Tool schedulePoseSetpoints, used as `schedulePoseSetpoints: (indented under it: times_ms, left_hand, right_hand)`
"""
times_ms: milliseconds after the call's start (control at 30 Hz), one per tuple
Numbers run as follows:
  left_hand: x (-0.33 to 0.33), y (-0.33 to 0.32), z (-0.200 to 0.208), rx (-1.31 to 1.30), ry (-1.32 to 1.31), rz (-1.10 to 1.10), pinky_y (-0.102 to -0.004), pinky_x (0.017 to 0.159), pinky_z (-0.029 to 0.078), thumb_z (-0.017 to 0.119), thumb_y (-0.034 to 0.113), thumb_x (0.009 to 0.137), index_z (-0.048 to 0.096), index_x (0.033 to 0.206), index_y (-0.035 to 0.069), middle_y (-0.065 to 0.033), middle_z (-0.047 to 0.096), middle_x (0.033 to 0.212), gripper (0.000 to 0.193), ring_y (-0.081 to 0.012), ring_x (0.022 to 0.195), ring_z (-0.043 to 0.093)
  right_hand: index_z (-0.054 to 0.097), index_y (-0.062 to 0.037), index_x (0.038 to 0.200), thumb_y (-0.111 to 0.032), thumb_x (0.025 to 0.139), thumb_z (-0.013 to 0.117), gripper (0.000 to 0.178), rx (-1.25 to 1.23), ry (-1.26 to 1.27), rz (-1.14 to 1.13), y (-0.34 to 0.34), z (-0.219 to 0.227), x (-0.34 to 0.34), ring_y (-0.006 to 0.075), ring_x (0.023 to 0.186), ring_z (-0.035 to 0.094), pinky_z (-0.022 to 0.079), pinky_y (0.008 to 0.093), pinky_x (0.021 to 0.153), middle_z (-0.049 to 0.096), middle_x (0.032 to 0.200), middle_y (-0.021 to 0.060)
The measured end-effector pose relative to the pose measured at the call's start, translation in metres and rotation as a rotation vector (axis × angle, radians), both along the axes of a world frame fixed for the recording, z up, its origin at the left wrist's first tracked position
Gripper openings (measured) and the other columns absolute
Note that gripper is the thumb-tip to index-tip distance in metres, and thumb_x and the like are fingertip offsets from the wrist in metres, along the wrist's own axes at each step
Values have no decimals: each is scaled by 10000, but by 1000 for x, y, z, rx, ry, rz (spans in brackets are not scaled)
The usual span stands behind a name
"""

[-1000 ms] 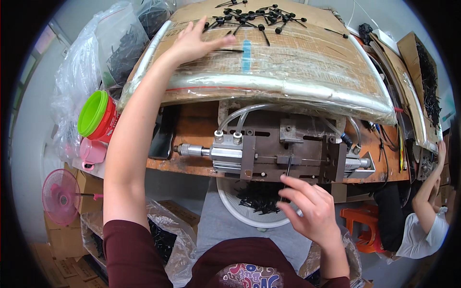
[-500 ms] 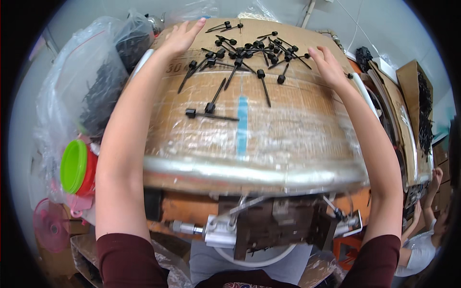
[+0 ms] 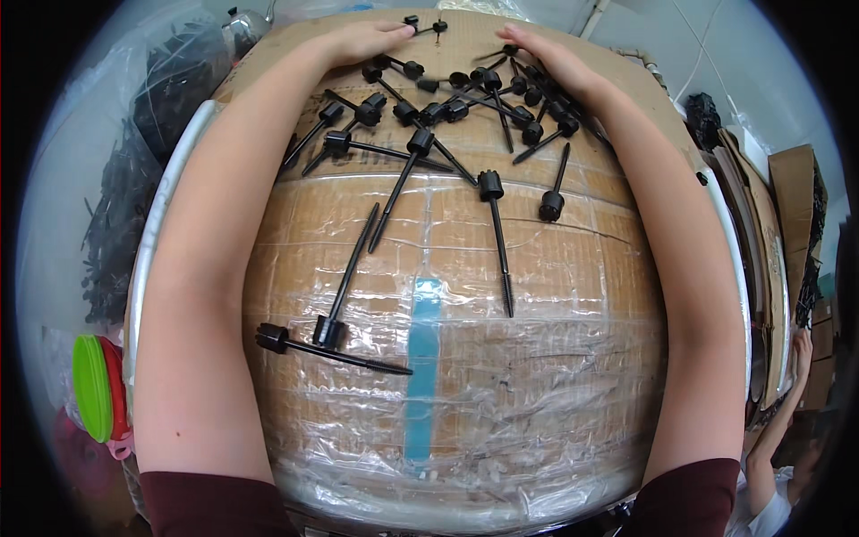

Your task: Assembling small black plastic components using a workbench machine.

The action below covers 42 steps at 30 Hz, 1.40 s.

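1. When viewed from above, see black rods (image 3: pixel 489 183) with toothed heads scattered over film-wrapped cardboard (image 3: pixel 555 295), between forearms (image 3: pixel 197 313), mostly bunched toward far end.
2. Find left hand (image 3: pixel 371 40) loosely open, fingertips by a rod head; can't tell if touching.
3. Find right hand (image 3: pixel 555 64) open, fingers extended beside the bunch, gripping nothing visible.
4. Note one near rod reaching blue strip (image 3: pixel 420 385).

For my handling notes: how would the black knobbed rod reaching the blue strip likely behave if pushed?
The black knobbed rod looks stiff, lying nearly straight. It may swivel rather than roll straight, being thick at one end, and slide easily on the glossy wrap.
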<state>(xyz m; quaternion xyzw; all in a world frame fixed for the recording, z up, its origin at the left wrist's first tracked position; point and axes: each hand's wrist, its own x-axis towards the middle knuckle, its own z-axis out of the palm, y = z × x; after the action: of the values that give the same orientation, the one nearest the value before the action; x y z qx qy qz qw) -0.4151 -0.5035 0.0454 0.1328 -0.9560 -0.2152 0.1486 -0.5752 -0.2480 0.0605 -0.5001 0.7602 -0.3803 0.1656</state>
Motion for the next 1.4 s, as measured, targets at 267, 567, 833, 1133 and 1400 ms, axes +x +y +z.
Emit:
schedulePoseSetpoints:
  times_ms: [267, 567, 833, 1133, 1400]
  left_hand:
    - [58, 87, 34, 456, -58, -315, -291, 1125, 320, 446, 340, 1034, 637, 1294, 90, -69, 596, 1353, 408, -180, 1282, 497]
    - [144, 172, 51, 662, -102, -585, -363, 1161, 275, 475, 335, 1011, 691, 1190, 33, -172, 543, 1399, 413, -268, 1351, 451]
    - [180, 188, 73, 406, 83, -468, -368, 1063, 398, 493, 433, 1000, 672, 1231, 50, -126, 669, 1220, 482, -231, 1199, 576]
    - [229, 160, 36, -7, -97, -39, -486, 1201, 77, 277, 640, 984, 406, 1484, 99, -161, 279, 1583, 749, -273, 1496, 178]
    - [188, 194, 37, 195, 9, -281, -469, 1212, 26, 246, 560, 1020, 365, 1512, 153, -108, 329, 1572, 649, -242, 1479, 236]
  right_hand:
    - [706, -73, 1156, -581, 962, 444, 603, -91, -173, 172, 23, 25, 73, 194, 1085, 588, 387, 299, 1018, 658, 1192, 107]
    - [701, -31, 1112, -489, 1012, 374, 572, -72, -331, 299, 131, 49, 149, 175, 1024, 620, 437, 304, 961, 690, 1089, 98]
    - [692, -66, 1139, -342, 1004, 408, 419, -157, 409, -238, 204, 70, 87, 255, 1184, 567, 420, 422, 999, 667, 1195, 111]
    - [620, -60, 1018, -76, 871, 526, 175, 283, 1006, -565, 220, 13, 6, 334, 1063, 582, 467, 434, 923, 619, 1064, 148]
    - [719, -75, 981, -139, 875, 645, 144, -136, 483, -260, 146, 7, 100, 317, 977, 577, 464, 385, 895, 614, 989, 126]
